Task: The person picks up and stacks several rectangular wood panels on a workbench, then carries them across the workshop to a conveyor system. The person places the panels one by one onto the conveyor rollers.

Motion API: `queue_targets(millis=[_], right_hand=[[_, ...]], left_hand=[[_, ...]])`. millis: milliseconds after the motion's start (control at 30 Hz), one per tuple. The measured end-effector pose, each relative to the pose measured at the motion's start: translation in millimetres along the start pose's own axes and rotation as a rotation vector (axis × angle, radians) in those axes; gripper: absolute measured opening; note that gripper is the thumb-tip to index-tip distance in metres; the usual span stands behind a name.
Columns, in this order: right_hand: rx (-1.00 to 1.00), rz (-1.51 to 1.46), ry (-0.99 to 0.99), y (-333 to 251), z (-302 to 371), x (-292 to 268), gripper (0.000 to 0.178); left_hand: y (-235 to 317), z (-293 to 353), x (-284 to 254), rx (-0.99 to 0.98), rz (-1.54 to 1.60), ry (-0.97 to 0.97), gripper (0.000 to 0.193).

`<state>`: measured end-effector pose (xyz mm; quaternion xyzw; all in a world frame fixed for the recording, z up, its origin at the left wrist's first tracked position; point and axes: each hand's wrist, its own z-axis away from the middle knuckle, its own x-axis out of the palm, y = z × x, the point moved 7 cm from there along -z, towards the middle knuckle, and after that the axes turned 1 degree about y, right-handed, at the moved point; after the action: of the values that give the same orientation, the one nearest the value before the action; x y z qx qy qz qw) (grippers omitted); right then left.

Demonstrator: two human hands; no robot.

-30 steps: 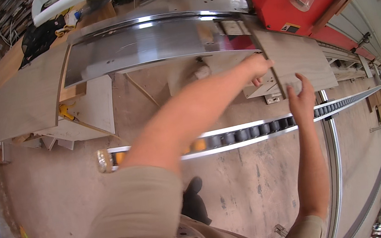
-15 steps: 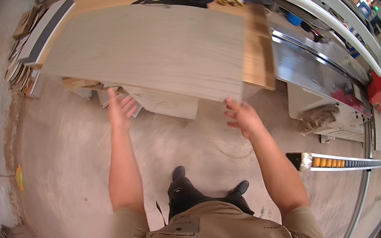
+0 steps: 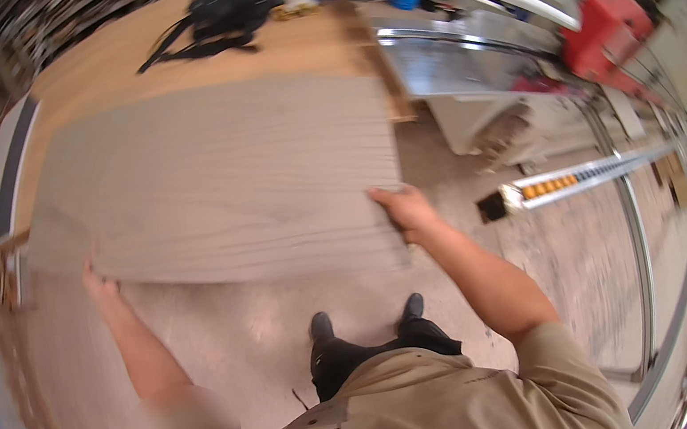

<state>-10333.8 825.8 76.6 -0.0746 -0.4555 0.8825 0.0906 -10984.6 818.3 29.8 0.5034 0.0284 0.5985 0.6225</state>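
A wide grey-brown wood-grain board [image 3: 231, 187] lies level in front of me, its near edge sticking out over the floor past the table. My right hand [image 3: 408, 211] grips its right edge close to the near corner, thumb on top and the other fingers mostly hidden beneath. At the near edge toward the left, my left hand [image 3: 100, 278] is closed on the board, slightly blurred, with part of the fingers under it. The far part of the board covers a light wooden table [image 3: 97, 74].
On the table's far side lies a black bag [image 3: 226, 10] with straps. A white panel with a dark stripe [image 3: 9, 173] stands at its left end. To the right are a machine with a metal bed [image 3: 463, 61], a red housing [image 3: 606, 29] and a rail [image 3: 572, 181] projecting toward me.
Both hands, open near the board's front edge before, now hold it. The board has come toward me, baring more of the table behind, and my view has turned right.
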Motion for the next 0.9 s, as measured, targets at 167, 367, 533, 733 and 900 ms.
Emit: queue_targets(millis=[167,367,533,733,900], right_hand=[[-0.149,-0.049,0.015,-26,60,-59,0.043],[0.071,0.335,0.094,-41,131,-164,0.052],[0.001,0.330,-0.039,-1,139,-202,0.055],[-0.135,0.502,-0.241,-24,139,-239,0.058],[-0.576,0.660,-0.159,-86,123,-291,0.065]], left_hand=[[-6,123,-18,0.161,-0.153,0.183,0.049],[-7,241,-65,0.153,-0.025,0.231,0.045],[-8,332,-48,0.126,-0.070,0.217,0.050],[-18,530,-59,1.244,-1.166,0.054,0.070],[-32,565,-77,0.860,-0.652,0.171,0.066]])
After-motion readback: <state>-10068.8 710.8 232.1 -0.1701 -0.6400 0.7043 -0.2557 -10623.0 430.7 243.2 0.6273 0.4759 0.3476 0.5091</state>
